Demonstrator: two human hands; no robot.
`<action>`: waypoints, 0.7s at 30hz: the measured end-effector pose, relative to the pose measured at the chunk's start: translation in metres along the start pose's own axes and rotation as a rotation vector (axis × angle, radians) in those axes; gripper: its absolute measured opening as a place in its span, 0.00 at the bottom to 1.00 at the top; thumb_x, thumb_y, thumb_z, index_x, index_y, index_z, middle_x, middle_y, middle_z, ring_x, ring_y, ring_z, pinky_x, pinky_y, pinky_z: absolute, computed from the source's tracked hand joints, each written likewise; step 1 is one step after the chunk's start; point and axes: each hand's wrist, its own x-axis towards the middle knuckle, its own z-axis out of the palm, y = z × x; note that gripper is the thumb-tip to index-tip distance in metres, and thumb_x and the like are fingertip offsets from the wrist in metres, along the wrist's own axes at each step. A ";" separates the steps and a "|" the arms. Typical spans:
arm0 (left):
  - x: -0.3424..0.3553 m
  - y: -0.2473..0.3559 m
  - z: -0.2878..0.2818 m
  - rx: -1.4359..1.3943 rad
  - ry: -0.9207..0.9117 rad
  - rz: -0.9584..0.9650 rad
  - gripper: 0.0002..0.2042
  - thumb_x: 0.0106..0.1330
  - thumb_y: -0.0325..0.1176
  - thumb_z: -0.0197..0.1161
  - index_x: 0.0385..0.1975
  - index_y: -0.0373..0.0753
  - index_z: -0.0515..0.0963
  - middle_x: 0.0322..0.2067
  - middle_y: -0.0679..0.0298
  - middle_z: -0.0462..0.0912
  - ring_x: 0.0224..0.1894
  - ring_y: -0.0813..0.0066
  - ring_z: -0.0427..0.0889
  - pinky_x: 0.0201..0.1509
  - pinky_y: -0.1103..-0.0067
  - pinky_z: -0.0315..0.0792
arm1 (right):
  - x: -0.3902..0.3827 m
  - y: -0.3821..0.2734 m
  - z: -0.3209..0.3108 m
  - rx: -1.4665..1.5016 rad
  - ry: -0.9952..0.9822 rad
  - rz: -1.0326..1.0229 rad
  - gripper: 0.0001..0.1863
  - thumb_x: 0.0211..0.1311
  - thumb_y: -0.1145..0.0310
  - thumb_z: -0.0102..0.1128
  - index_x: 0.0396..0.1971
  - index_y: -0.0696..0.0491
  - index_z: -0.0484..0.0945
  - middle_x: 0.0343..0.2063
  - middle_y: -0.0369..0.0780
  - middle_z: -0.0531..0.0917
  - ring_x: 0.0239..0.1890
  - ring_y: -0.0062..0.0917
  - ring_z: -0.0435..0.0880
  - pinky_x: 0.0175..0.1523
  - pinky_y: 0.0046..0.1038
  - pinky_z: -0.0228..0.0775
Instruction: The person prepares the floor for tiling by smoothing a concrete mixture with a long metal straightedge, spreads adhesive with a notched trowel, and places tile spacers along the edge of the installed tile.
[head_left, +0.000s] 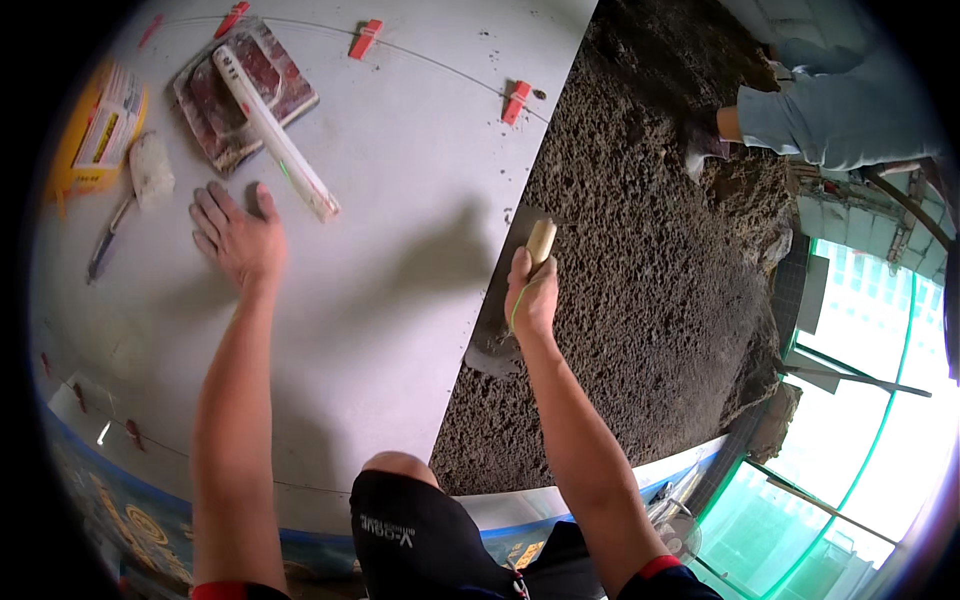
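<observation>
My left hand [240, 235] rests on a large pale grey tile [380, 370], fingers spread and holding nothing. My right hand [532, 295] is wrapped round the wooden handle of a flat trowel [490, 352]. The trowel's grey blade lies at the tile's right edge, next to the rough brown mortar bed [640, 290]; my hand covers part of it. A thin green cord shows at my right hand. Beyond my left hand, a white bar with markings [262, 120] lies across a square, stained dark-red slab-like tool [200, 100].
At the left are a yellow package [97, 130] and a tool with a pale block head [151, 170] and dark handle. Red wedges [366, 40] line the far tile joint. Another person's leg [800, 125] stands on the mortar at upper right. Green-edged netting [830, 400] is at right.
</observation>
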 end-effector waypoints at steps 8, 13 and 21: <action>0.004 -0.011 0.016 -0.146 0.116 0.071 0.36 0.70 0.62 0.49 0.68 0.38 0.67 0.71 0.55 0.65 0.73 0.54 0.62 0.75 0.57 0.54 | -0.100 0.033 0.004 -0.088 -0.025 -0.042 0.26 0.75 0.49 0.52 0.44 0.64 0.70 0.35 0.55 0.83 0.37 0.49 0.84 0.43 0.46 0.75; -0.044 -0.031 0.012 -0.377 0.113 0.153 0.30 0.71 0.57 0.53 0.62 0.39 0.74 0.67 0.57 0.71 0.69 0.56 0.68 0.73 0.62 0.60 | -0.150 0.059 0.007 -0.060 -0.063 -0.046 0.26 0.75 0.50 0.51 0.44 0.64 0.70 0.36 0.54 0.83 0.37 0.47 0.85 0.44 0.44 0.75; -0.151 -0.068 -0.029 -0.413 0.085 0.211 0.26 0.70 0.53 0.57 0.58 0.39 0.76 0.65 0.60 0.73 0.70 0.60 0.67 0.73 0.65 0.62 | -0.223 0.089 0.007 0.009 -0.036 -0.106 0.26 0.74 0.50 0.54 0.42 0.63 0.70 0.34 0.50 0.81 0.34 0.39 0.82 0.43 0.40 0.74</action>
